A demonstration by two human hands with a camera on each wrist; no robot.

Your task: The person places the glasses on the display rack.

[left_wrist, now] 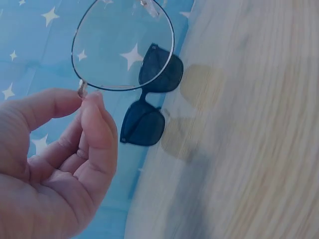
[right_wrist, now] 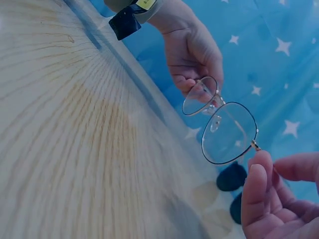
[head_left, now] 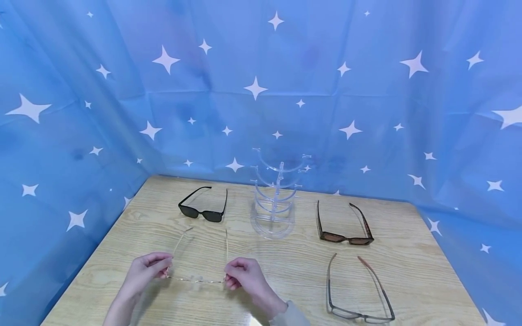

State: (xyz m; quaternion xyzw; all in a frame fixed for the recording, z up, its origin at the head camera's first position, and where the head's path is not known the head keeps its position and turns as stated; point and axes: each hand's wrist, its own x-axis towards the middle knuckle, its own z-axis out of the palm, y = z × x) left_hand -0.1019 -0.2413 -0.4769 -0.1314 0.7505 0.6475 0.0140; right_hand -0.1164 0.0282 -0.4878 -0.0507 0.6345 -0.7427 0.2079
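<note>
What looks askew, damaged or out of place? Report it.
Nothing stands out: the held glasses look intact, the clear stand is upright, and the black sunglasses, brown sunglasses and grey-framed glasses lie unfolded.

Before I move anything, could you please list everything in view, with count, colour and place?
Round glasses: one, clear lenses, thin dark-and-gold frame, between the hands
Black sunglasses: one, black, table's left rear
Brown sunglasses: one, dark brown, right of stand
Rectangular glasses: one, grey, brownish temples, front right
Stand: one, transparent, rear middle
Table: one, light wood, below everything
Cloth: blue, white stars, behind and beside table; piece count unclear
Wrist device: one, black, yellow label, left cuff
Sleeves: two, greyish, at wrists
Left hand: one, bare, pinching round glasses' left side
Right hand: one, bare, pinching their right side
</note>
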